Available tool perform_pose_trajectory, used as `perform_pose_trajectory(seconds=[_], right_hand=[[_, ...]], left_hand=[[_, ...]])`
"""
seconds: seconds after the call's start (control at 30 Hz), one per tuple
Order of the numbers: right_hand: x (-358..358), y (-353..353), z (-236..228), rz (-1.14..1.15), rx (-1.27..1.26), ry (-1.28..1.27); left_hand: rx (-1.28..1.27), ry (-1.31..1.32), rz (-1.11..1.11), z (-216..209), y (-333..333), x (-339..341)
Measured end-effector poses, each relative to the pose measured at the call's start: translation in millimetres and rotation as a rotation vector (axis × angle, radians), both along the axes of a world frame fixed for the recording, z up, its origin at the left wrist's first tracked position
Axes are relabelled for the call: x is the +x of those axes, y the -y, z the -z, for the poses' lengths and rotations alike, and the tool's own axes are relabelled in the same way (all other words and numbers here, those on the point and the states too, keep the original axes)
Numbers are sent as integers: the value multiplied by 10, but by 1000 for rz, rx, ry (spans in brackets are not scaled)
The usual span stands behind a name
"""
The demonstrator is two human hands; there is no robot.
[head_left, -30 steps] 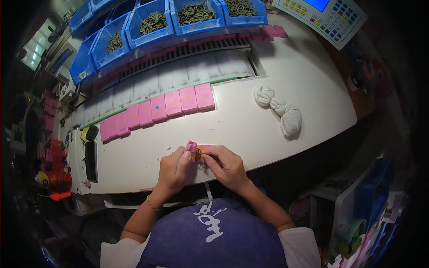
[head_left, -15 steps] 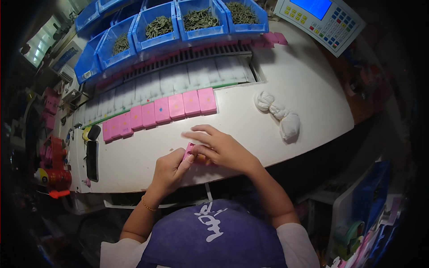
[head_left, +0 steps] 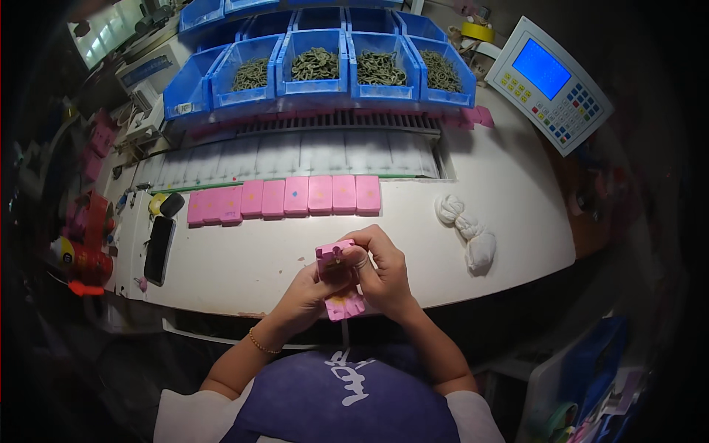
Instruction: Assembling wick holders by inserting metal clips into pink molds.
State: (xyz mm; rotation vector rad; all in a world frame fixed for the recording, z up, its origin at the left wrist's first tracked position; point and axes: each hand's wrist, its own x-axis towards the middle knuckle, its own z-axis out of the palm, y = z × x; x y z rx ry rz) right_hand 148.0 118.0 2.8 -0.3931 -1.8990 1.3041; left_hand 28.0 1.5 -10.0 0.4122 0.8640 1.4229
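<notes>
Pink block showed as two parts, held up over the near edge of the white tabletop (head_left: 244,258). Far part (head_left: 326,252) was tilted, with notches cut in its edge and a darker inner area; right hand (head_left: 384,272) gripped its right side, thumb pressed on it. Near part (head_left: 346,308) hung just below, angled toward the near side — notched lower edge, yellowish-brown stain inside. Left hand (head_left: 304,294) held the block from the left, digits between the parts. Couldn't tell whether the parts were joined — fingers covered the middle.
</notes>
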Motion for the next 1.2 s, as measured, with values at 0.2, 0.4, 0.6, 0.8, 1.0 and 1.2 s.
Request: perform_pose_trajectory(seconds=[0.2, 0.4, 0.6, 0.8, 1.0, 1.2], right_hand=[[88, 43, 23, -17, -325, -55], [177, -31, -39, -143, -490, -107], [281, -100, -111, -231, -569, -72], [261, -7, -175, 17, -592, 27], [353, 53, -90, -13, -180, -86], [366, 38, -115, 52, 9, -10]], left_hand=[[226, -1238, -115, -9, -15, -60], [674, -2179, -441, -140, -68, -230], [882, -2297, -337, -263, -148, -281], [861, -1968, -99, -323, -186, -362], [797, -1811, -125, -429, -214, -296], [752, -1742, -107, -411, -208, -291]])
